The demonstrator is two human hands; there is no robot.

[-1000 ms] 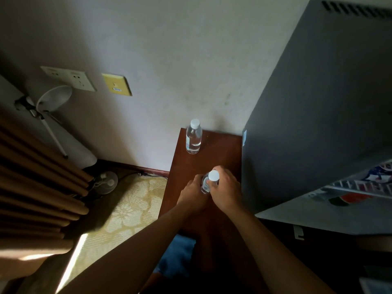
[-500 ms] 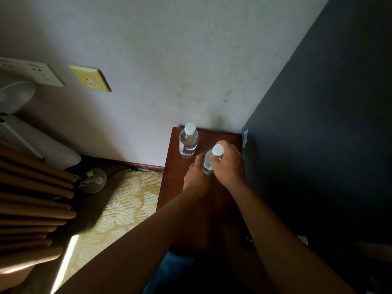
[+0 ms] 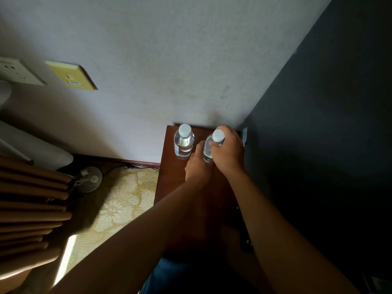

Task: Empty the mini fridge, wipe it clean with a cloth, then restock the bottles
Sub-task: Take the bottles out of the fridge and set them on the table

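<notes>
Two clear water bottles with white caps are on the brown wooden table (image 3: 169, 187), close to the wall. The first bottle (image 3: 183, 143) stands upright and alone at the table's far left corner. Just right of it is the second bottle (image 3: 213, 143), upright and held by both hands. My right hand (image 3: 229, 153) wraps around its neck and right side. My left hand (image 3: 198, 168) grips its lower body from the left. The dark grey side of the mini fridge (image 3: 318, 134) rises directly to the right of the table. The fridge's inside is out of view.
A white wall stands behind the table, with a yellow plate (image 3: 71, 75) and a white socket (image 3: 17, 72). On the floor to the left lie a patterned carpet (image 3: 118, 200), a round lamp base (image 3: 89, 181) with a cable, and folded tan curtains (image 3: 31, 209).
Both hands have carried the second bottle away from me, from the table's middle to beside the first bottle near the wall. The open fridge door has left the view.
</notes>
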